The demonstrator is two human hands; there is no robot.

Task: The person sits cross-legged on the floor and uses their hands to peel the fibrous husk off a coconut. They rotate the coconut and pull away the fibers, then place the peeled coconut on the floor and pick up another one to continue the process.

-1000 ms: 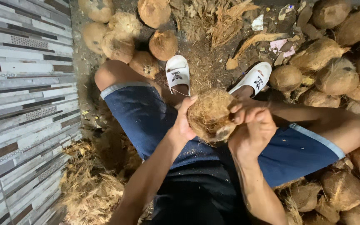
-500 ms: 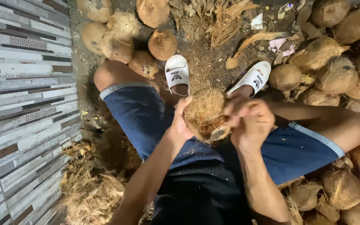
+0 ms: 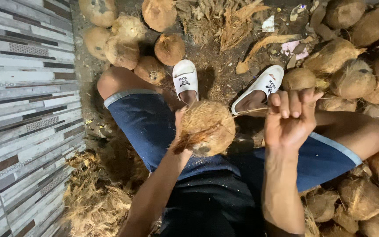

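Observation:
I sit on the ground in blue shorts with my knees spread. My left hand (image 3: 181,134) cups a brown, hairy coconut (image 3: 208,127) from the left side, above my lap. My right hand (image 3: 289,117) is a little to the right of the coconut, fingers pinched shut on a thin strand of husk fibre (image 3: 250,111) that stretches from the coconut to the fingers. Both feet wear white slide sandals (image 3: 185,78) just beyond the coconut.
Several husked coconuts (image 3: 123,46) lie at the upper left, and many more coconuts (image 3: 352,79) are heaped along the right side. A pile of torn husk fibre (image 3: 95,199) lies at my left. A striped tiled wall (image 3: 23,101) fills the left edge.
My right hand has come off the coconut and pulled away to the right, drawing a strand of fibre out with it. The left hand still holds the coconut.

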